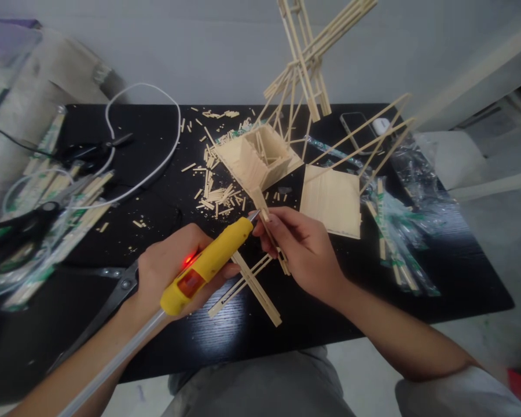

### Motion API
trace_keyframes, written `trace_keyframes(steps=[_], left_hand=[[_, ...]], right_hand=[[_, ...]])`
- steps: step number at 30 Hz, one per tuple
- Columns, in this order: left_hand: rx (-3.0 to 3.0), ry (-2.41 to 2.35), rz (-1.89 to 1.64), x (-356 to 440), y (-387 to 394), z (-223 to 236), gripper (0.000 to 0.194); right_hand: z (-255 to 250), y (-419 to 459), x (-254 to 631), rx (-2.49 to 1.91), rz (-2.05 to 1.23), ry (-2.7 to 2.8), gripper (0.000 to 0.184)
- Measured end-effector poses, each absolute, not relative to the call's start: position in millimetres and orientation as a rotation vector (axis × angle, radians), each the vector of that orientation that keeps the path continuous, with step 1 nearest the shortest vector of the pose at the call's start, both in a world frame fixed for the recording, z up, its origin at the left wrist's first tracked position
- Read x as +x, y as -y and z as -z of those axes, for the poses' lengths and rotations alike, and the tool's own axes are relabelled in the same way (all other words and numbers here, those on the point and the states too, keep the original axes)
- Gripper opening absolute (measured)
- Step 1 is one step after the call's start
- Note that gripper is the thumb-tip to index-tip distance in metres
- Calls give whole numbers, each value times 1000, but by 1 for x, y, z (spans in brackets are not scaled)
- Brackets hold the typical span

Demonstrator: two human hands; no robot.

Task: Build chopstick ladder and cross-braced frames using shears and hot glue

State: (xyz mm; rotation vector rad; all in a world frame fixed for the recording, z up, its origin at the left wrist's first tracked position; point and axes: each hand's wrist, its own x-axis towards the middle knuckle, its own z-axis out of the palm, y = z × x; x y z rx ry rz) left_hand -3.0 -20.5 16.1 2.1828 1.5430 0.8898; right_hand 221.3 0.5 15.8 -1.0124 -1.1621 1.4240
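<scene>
My left hand [173, 260] is closed around a yellow glue gun [212, 260], its red light lit and a pale, translucent stick running out of its back end. The metal tip touches or nearly touches a piece made of wooden sticks [260, 202], which my right hand [310, 252] pinches between thumb and fingers. Below the hands, a cross of joined wooden sticks [256, 284] lies on the black table [330, 313]. Just beyond, a square wooden box [260, 156] stands on a flat stick panel, next to a tall stick frame with crossed blades [306, 63].
Short cut stick pieces [219, 194] are scattered left of the box. A wooden panel with upright sticks [330, 202] stands right. Bagged sticks [399, 249] and a phone [358, 130] lie at the right; scissors [21, 226], more sticks and a white cord [178, 116] at the left.
</scene>
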Motion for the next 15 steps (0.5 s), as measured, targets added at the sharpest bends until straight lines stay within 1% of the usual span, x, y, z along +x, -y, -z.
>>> trace_keyframes(steps=[5,8,15], left_hand=[[2099,-1609,-920,-5,18,-19,38],[2115,-1540,-926,-8,17,-20,34],[2098,-1555,-908,-7,21,-17,29]], right_hand=[[-12,-1,222,-1020,-1380,1195,16],[-9,-1,223,-1067,-1324,1225,16],[-8,-2,224,-1118,-1223,1298,18]])
